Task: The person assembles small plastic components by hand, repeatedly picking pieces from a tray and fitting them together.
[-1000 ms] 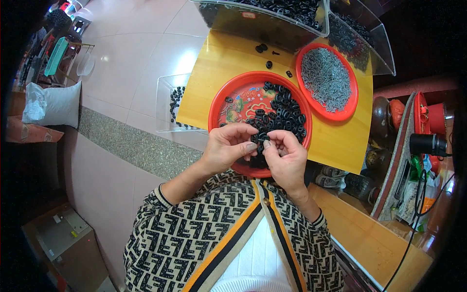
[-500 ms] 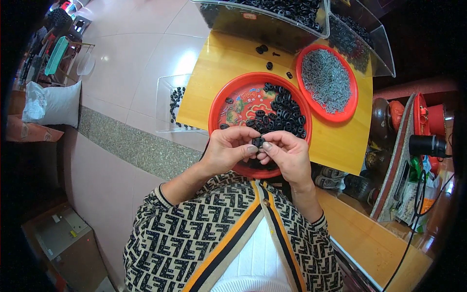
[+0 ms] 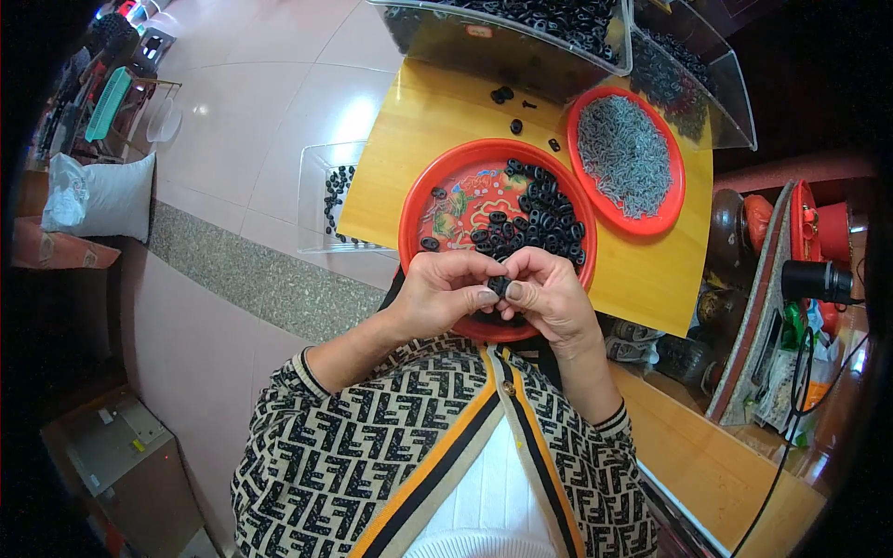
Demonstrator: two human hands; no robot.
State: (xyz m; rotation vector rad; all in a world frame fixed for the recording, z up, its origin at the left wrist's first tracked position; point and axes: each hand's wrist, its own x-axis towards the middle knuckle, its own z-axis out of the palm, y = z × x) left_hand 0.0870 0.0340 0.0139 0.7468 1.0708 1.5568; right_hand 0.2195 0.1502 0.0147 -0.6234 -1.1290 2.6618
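Head view, from where I stand. One counter, yellow, wood-grained. One floor, pale glossy tile, crossed by a speckled stone band.

One large red tray, patterned inside, at the counter's near side; in it, a heap of black pieces, mostly toward the right. One smaller red tray, just beside it, filled with grey screws. Loose on the wood: several black bits and one dark screw.

Two clear bins, front and side, both with black parts, covering the counter's far edge. One clear box, left of the counter, with scattered black parts.

Farther left: one white sack. Right: a black cylinder and a hanging black cable.

One small black piece, above the large tray's near part, pinched between the fingertips of the left hand and the right hand; both are drawn narrow. They stand in front of the tray's near part and partly hide the piece.
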